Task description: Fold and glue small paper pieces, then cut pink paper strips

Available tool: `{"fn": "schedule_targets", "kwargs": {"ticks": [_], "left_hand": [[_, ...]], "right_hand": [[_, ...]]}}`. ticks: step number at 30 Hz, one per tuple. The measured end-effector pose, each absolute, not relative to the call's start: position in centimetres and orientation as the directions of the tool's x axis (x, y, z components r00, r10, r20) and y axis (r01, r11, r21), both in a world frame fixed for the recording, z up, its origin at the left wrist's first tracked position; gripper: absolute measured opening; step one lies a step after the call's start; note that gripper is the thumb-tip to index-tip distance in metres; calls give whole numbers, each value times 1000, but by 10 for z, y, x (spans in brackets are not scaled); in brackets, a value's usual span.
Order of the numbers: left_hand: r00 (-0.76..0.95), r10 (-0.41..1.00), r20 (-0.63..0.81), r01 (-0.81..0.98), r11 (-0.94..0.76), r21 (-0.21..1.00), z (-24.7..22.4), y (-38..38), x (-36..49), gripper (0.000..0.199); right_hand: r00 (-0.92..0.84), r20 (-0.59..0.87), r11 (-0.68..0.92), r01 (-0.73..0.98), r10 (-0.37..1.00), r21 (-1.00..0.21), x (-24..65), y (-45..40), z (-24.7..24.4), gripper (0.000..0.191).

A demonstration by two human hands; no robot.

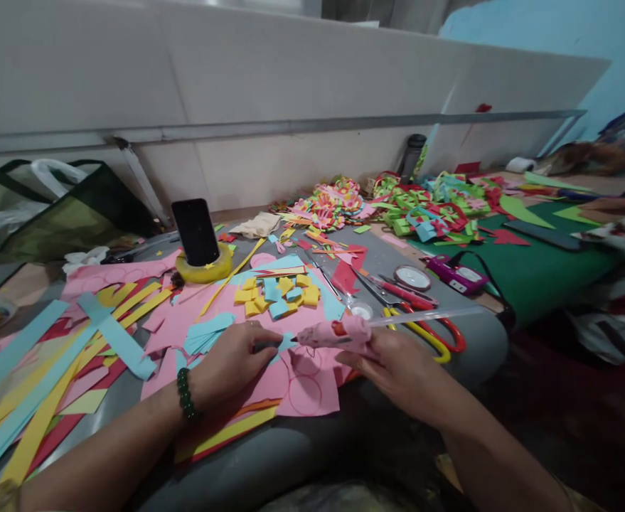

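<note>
My right hand (405,373) is wrapped round the handle of a pink glue gun (336,332), with a long clear glue stick (429,314) sticking out of its back. The gun's dark nozzle points left, close over a small light blue felt piece (287,343). My left hand (240,355) has its thumb and forefinger pinched at this blue piece. Beneath both hands lie pink felt sheets (304,395) with drawn circles. Just beyond sits a cluster of yellow and blue felt loops (283,293). A stack of light blue strips (208,333) lies by my left wrist.
A phone (198,231) leans upright in a yellow tape roll (205,267). Scissors (429,334) and a round white-topped tape roll (412,277) lie right. Felt flowers (336,203) are heaped at the back, near a dark bottle (412,158). Long felt strips (50,398) cover the left.
</note>
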State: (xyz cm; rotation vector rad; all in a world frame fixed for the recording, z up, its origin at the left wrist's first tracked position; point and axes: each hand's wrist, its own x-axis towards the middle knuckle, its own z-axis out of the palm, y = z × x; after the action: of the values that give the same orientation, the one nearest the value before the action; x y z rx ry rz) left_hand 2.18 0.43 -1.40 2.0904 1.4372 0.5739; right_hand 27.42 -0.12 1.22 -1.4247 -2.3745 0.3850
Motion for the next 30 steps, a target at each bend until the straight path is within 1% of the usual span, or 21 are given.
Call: {"fn": "schedule_targets", "kwargs": {"ticks": [2,6,12,16,20,26,30], "left_hand": [[352,934,59,714,-309,628,-15,5,22,27],[356,932,74,711,-321,625,-16,5,22,27],[363,929,73,683,-319,657,-14,4,22,26],[370,926,76,664,-320,676,-13,5,23,24],[351,935,58,669,-294,682,-13,5,23,24],[343,937,62,672,-291,681,-16,6,22,26],[312,949,53,653,-254,713,-19,7,21,29]], "right_hand": [[-452,133,468,809,882,-355,268,2,9,28],[-472,119,484,820,874,-306,264,7,9,29],[-505,37,488,809,862,-328,268,1,18,34],[-491,84,491,814,867,-311,267,1,19,29],[-482,99,489,826,871,-281,263,5,18,29],[-469,54,460,828,882,-321,270,0,21,30],[-465,99,464,796,880,-388,273,-2,22,28]]}}
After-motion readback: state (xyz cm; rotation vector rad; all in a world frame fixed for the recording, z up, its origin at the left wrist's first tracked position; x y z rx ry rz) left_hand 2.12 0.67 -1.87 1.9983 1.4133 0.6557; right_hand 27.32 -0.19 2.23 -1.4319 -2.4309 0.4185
